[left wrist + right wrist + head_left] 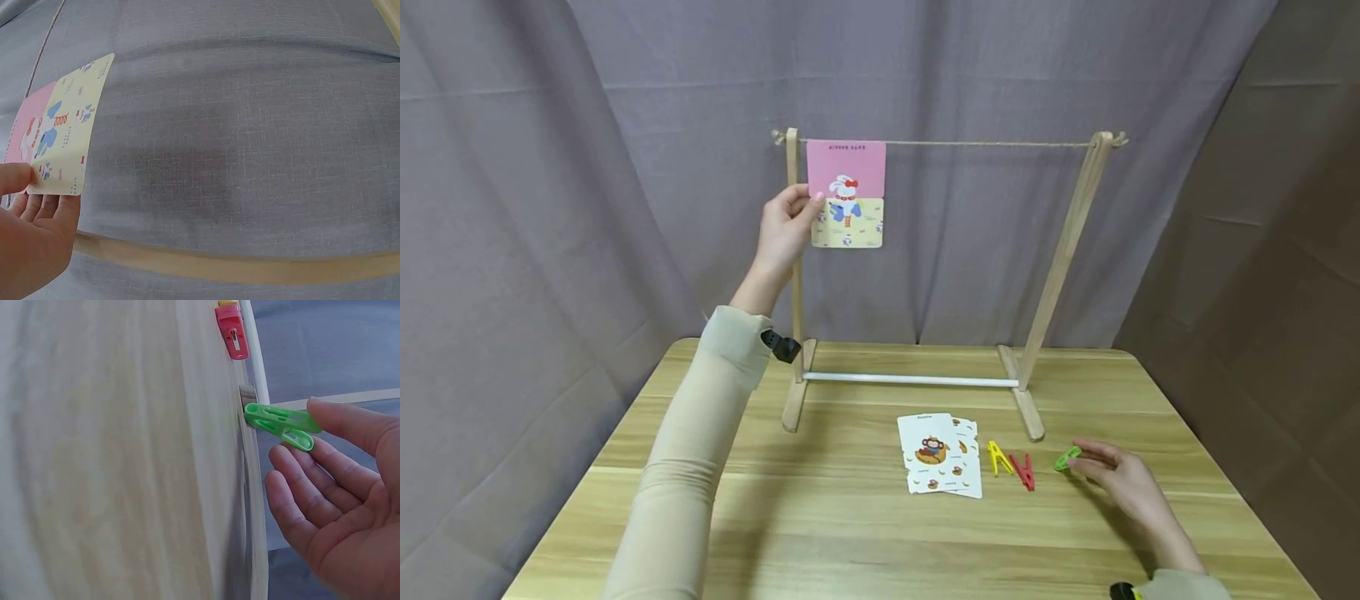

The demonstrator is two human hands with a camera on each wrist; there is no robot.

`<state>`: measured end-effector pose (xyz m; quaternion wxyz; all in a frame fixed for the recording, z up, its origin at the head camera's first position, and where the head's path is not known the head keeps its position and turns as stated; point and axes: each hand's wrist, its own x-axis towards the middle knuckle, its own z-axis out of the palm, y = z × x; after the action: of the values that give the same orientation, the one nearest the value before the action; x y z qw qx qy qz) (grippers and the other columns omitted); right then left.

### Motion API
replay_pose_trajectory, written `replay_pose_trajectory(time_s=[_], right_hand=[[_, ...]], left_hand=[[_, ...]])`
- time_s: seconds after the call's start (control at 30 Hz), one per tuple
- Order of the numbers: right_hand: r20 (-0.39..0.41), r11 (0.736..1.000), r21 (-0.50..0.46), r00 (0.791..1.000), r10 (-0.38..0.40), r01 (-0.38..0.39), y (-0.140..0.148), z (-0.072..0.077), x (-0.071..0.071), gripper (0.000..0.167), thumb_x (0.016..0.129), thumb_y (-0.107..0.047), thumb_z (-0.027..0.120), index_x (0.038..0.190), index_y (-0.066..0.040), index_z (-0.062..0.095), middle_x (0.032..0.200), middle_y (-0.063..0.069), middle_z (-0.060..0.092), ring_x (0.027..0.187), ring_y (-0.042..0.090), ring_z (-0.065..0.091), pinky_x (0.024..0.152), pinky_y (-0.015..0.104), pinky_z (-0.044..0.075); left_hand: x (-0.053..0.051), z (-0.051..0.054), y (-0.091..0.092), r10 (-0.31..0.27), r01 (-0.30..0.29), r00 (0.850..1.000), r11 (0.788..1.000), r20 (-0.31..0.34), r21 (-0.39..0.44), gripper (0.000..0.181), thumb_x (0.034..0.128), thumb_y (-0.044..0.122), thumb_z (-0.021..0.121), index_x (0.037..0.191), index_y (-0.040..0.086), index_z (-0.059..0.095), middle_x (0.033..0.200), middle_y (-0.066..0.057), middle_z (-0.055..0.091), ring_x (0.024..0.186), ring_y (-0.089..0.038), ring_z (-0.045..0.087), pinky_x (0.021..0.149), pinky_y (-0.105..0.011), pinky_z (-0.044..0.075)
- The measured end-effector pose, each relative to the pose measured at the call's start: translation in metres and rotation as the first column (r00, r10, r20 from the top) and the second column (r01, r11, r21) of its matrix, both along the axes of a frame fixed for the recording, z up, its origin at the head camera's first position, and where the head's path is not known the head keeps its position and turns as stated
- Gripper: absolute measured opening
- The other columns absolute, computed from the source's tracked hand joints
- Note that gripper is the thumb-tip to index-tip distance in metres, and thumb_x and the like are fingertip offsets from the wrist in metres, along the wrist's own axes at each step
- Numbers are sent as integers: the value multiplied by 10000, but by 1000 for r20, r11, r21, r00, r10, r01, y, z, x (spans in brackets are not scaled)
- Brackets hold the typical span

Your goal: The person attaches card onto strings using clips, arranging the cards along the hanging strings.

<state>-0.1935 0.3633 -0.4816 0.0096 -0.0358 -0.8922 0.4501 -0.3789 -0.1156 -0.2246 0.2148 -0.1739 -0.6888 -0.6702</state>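
My left hand pinches the left edge of a pink and yellow rabbit card, its top edge at the rope near the left post. The printed words on it are upside down. In the left wrist view, the thumb of that hand lies on the card's front, with fingers behind. Low on the right, my right hand holds a green clothespin between thumb and fingers. The right wrist view shows the clothespin pinched by its handle ends in that hand.
A wooden frame with a white crossbar stands on the table. In front of it lie overlapping monkey cards, a yellow clothespin and a red clothespin. Grey curtains hang around the table.
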Motion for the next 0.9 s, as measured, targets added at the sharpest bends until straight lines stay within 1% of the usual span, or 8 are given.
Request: replay_pose_trajectory(time_s=[0.23, 0.33, 0.43, 0.5, 0.6, 0.77, 0.83, 0.9], right_hand=[[18, 1000, 24, 1000, -4, 4, 7, 8, -4, 673, 981, -395, 666, 1420, 83, 488, 1331, 260, 602, 956, -26, 601, 805, 188, 501], [19, 998, 55, 1000, -7, 6, 12, 16, -9, 706, 986, -446, 637, 1444, 64, 470, 1365, 260, 577, 1075, 124, 618, 867, 272, 499], [6, 997, 73, 1000, 2, -3, 16, 28, -19, 721, 994, -484, 604, 1466, 41, 455, 1408, 265, 539, 1207, 320, 558, 945, 426, 483], [-10, 997, 76, 1000, 10, -9, 20, 37, -26, 720, 1002, -490, 587, 1474, 36, 447, 1427, 273, 517, 1237, 382, 526, 964, 506, 461], [-36, 997, 70, 999, 24, -21, 27, 53, -37, 729, 1013, -489, 564, 1489, 43, 418, 1451, 299, 474, 1244, 411, 512, 981, 575, 434], [-101, 999, 42, 995, 8, -4, 36, 81, -53, 754, 1004, -500, 573, 1511, 28, 391, 1456, 303, 442, 1299, 463, 419, 994, 651, 379], [-123, 999, 34, 992, -12, 17, 38, 92, -60, 765, 990, -517, 586, 1512, 11, 402, 1442, 268, 463, 1294, 434, 421, 998, 661, 371], [-145, 999, 32, 989, -28, 33, 38, 103, -66, 769, 976, -534, 598, 1513, -14, 416, 1402, 200, 506, 1244, 336, 471, 1000, 653, 372]], left_hand=[[-2, 1, 2, -44, 44, 999, 999, 11, 20, 287, 1025, 154, 603, 1224, -52, 616, 1092, -183, 691, 915, -165, 654, 779, -255, 534], [-3, 1, 4, -53, 53, 999, 998, 12, 23, 287, 1026, 158, 602, 1222, -51, 615, 1089, -181, 690, 915, -168, 652, 779, -253, 532], [-3, 2, 3, -49, 49, 999, 999, 15, 24, 284, 1028, 161, 599, 1216, -51, 615, 1081, -178, 688, 909, -167, 648, 777, -257, 531], [-4, 1, 2, -48, 47, 999, 999, 22, 22, 290, 1028, 167, 598, 1222, -49, 613, 1084, -174, 686, 914, -168, 648, 788, -259, 534], [-5, -1, 2, -49, 49, 998, 999, 32, 9, 309, 1030, 183, 597, 1236, -48, 606, 1095, -174, 682, 927, -174, 645, 802, -265, 532], [-5, -6, 0, -39, 39, 999, 999, 28, -18, 328, 1035, 201, 590, 1252, -44, 608, 1113, -182, 685, 934, -176, 645, 810, -271, 521], [-4, -8, -1, -35, 35, 999, 999, 20, -21, 326, 1036, 199, 588, 1253, -45, 609, 1115, -188, 686, 932, -177, 648, 816, -275, 522], [-4, -8, -2, -33, 34, 999, 999, 14, -20, 323, 1038, 195, 585, 1252, -45, 608, 1114, -193, 685, 933, -181, 649, 820, -280, 524]])
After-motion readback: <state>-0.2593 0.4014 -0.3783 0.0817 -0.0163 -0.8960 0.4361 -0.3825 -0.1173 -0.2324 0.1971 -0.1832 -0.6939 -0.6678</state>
